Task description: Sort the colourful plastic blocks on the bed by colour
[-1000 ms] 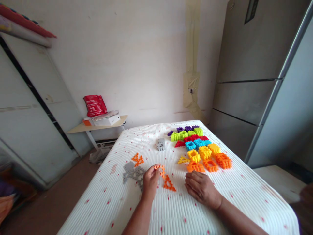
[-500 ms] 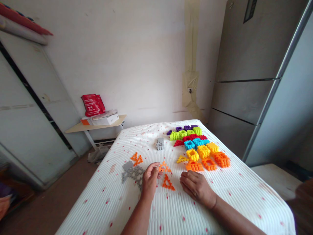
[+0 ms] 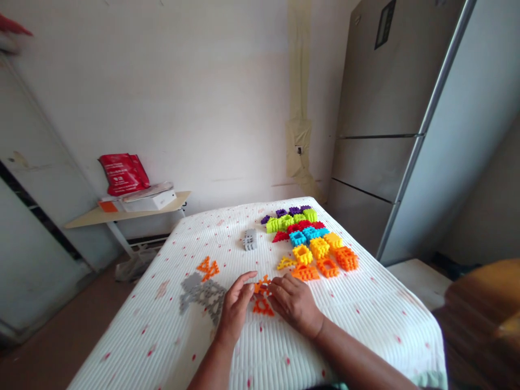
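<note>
Between my two hands is an orange interlocking toy piece (image 3: 262, 284). My left hand (image 3: 236, 303) pinches its left side between thumb and fingers. Bent over its right side are the fingers of my right hand (image 3: 296, 303), which hide part of it. Just below, an orange triangular piece (image 3: 263, 309) lies on the white cloth. Loose grey flat pieces (image 3: 203, 295) lie left of my left hand, with more orange triangular pieces (image 3: 208, 268) above them.
Colour-sorted rows of blocks stand at the right: orange (image 3: 328, 266), yellow (image 3: 319, 248), blue (image 3: 311, 233), red (image 3: 300, 226), green (image 3: 286, 222) and purple (image 3: 294, 210). A grey block (image 3: 250, 239) stands mid-table. Beyond are a refrigerator (image 3: 374, 124) and a side table (image 3: 87, 215).
My right hand has moved left to the orange piece that my left hand was holding alone, and now grips its right side. The whole view has turned to the right.
</note>
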### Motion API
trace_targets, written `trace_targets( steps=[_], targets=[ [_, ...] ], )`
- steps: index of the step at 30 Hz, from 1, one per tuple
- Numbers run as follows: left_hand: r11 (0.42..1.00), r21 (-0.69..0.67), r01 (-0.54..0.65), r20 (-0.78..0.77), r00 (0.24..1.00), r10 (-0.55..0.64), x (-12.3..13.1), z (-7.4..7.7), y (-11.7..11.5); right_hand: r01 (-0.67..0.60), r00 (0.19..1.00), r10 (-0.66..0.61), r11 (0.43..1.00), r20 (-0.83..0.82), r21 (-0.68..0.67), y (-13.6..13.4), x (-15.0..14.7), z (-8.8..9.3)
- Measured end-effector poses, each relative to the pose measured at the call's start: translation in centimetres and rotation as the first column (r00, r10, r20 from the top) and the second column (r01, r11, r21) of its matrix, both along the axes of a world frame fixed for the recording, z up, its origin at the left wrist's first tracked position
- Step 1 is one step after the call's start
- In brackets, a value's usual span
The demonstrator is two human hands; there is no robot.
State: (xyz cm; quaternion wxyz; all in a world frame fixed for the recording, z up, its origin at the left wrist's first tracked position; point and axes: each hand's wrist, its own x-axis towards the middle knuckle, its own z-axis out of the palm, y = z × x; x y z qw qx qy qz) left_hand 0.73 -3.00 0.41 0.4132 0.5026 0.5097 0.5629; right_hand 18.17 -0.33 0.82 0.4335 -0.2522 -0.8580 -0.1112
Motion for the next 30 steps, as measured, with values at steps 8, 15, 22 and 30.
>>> trace_targets(
  steps=[8,15,22,30],
  targets=[
    [0.999,0.021,0.026,-0.020,0.999,-0.025,0.1,0.1,0.0,-0.042,0.986,0.037,0.999,-0.162,-0.030,0.9,2.1,0.6],
    [0.995,0.093,-0.040,-0.239,0.969,0.061,-0.4,-1.6,0.6,0.076,0.961,-0.111,0.987,-0.253,-0.145,3.8,7.7,0.5],
    [0.991,0.132,-0.035,-0.344,0.936,0.080,-0.5,-1.6,0.6,0.073,0.980,-0.108,0.975,-0.165,-0.208,4.8,9.5,-0.5],
    [0.991,0.134,-0.022,-0.350,0.934,0.068,-0.8,-2.0,0.9,0.085,0.981,-0.115,0.978,-0.155,-0.190,4.8,9.1,-0.4]
  ],
)
